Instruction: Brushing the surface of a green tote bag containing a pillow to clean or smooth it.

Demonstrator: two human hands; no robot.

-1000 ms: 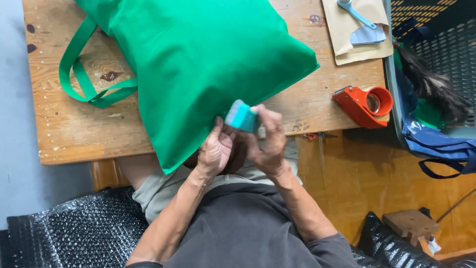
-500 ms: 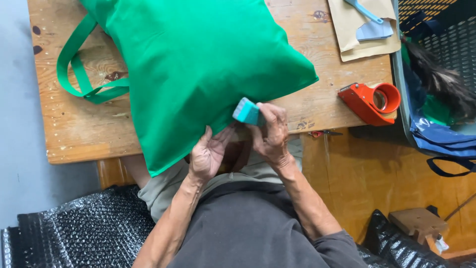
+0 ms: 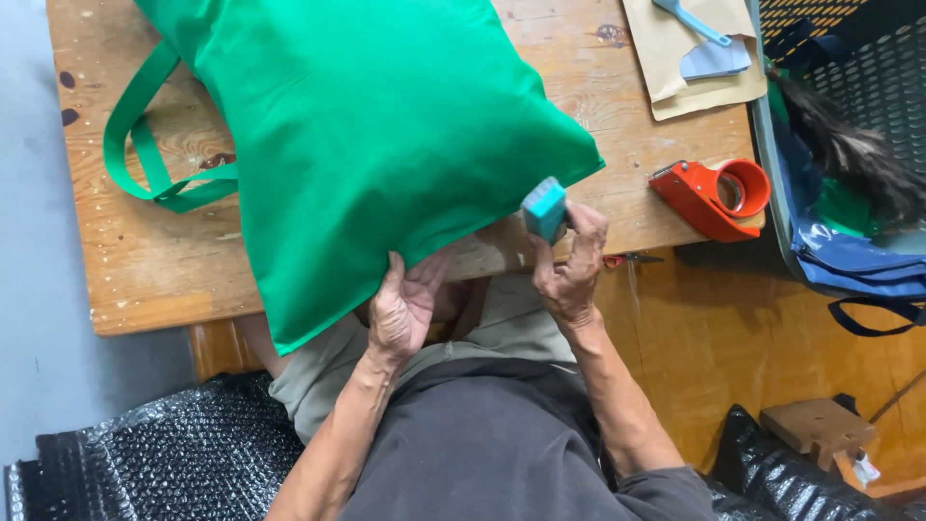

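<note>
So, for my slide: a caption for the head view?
Left hand under green fabric tote bag; right hand holding small teal block at wooden table.

Orange tape dispenser (image 3: 712, 198) near worktop (image 3: 145, 260) edge; brown envelope (image 3: 690, 68) under a blue scraper (image 3: 709, 43) at far corner; black bubble wrap (image 3: 164, 453) below.

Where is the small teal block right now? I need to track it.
In the head view, the small teal block is pinched in the right hand, at the green bag's lower right edge, over the wooden table's front edge.
</note>
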